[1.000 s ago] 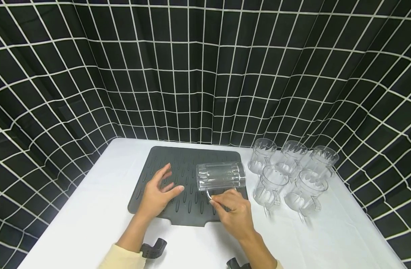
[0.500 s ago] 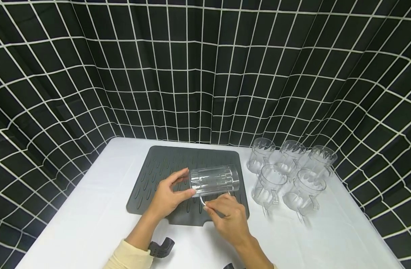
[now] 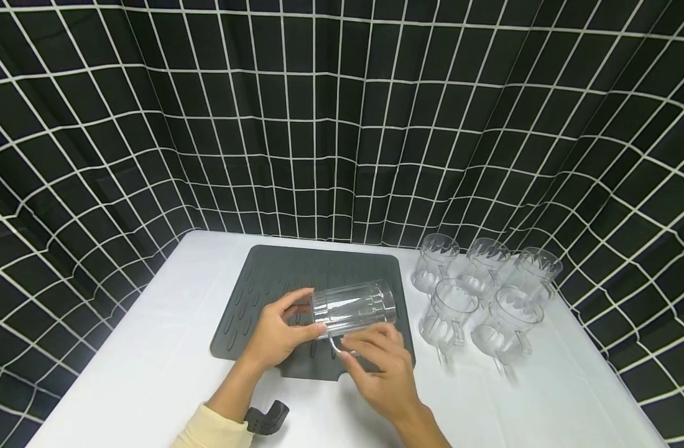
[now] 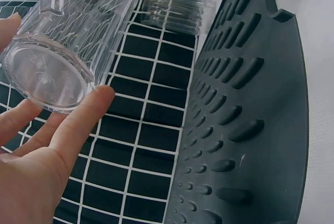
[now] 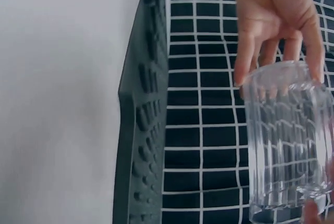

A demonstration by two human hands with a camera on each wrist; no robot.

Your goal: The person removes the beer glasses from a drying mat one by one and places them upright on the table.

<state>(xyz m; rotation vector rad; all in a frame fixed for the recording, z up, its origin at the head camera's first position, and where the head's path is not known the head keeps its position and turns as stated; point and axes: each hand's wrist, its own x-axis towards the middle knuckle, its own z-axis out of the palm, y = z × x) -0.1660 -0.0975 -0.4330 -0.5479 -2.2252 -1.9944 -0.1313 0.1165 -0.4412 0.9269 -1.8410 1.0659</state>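
A clear ribbed mug (image 3: 353,308) lies tipped on its side in the air above the dark grey mat (image 3: 286,261). My left hand (image 3: 275,333) holds its base end, thumb on the near side and fingers around the far side. In the left wrist view the round mug base (image 4: 47,75) faces that palm. My right hand (image 3: 383,373) is at the handle (image 3: 335,346), thumb below and fingers bent above it, looser than a full grip. The right wrist view shows the mug's ribbed wall (image 5: 287,140) beyond, with only right fingertips (image 5: 311,211) at the frame edge.
Several more clear mugs stand upright on the right of the white table (image 3: 554,379), including a back-left mug (image 3: 437,261) and a front-right mug (image 3: 507,320). The mat has raised oval ridges and a front tab. A black curtain (image 3: 342,124) with white grid lines encloses the table.
My left hand has come in from the left and taken hold of the mug's base. The mug has moved slightly left and nearer. My right fingers have loosened and spread at the handle.
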